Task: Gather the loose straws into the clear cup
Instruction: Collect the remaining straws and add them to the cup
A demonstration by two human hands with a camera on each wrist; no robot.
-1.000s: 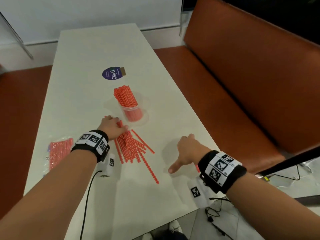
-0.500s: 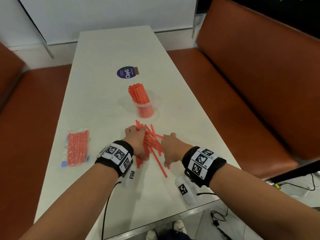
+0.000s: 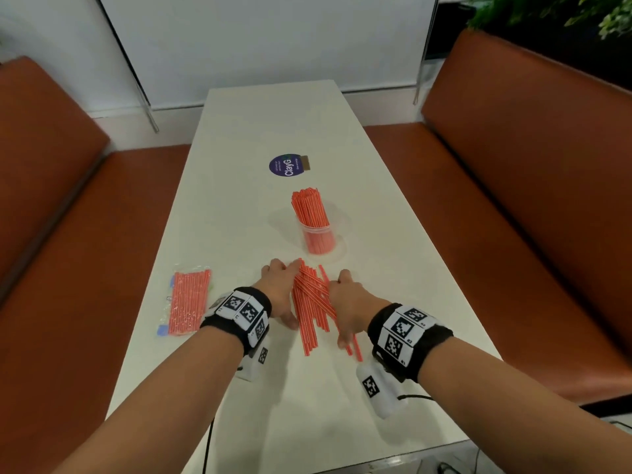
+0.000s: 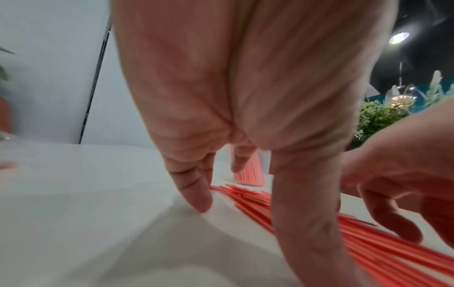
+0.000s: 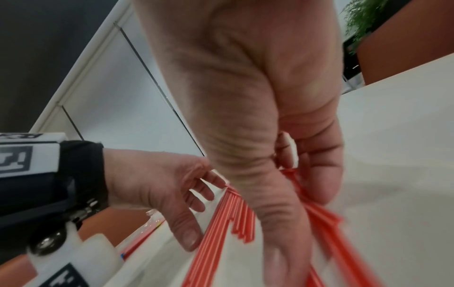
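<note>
A pile of loose red straws (image 3: 313,302) lies flat on the white table (image 3: 239,165), just in front of the clear cup (image 3: 318,239). The cup stands upright and holds a tight bunch of red straws. My left hand (image 3: 282,292) presses against the pile's left side, with a fingertip (image 4: 199,202) on the table beside the straws (image 4: 248,196). My right hand (image 3: 342,307) presses on the pile's right side. Its thumb (image 5: 277,233) lies along the straws (image 5: 221,223) and its fingers (image 5: 317,174) rest over them. Neither hand lifts any straw.
A sealed plastic packet of red straws (image 3: 188,302) lies at the left of the table. A round purple sticker (image 3: 288,164) sits beyond the cup. Orange-brown benches (image 3: 513,200) run along both long sides. The table's near edge is close behind my wrists.
My right hand came in from the right onto the pile. Both hands pushed the scattered straws into a narrower bundle. The head view swung to face down the table.
</note>
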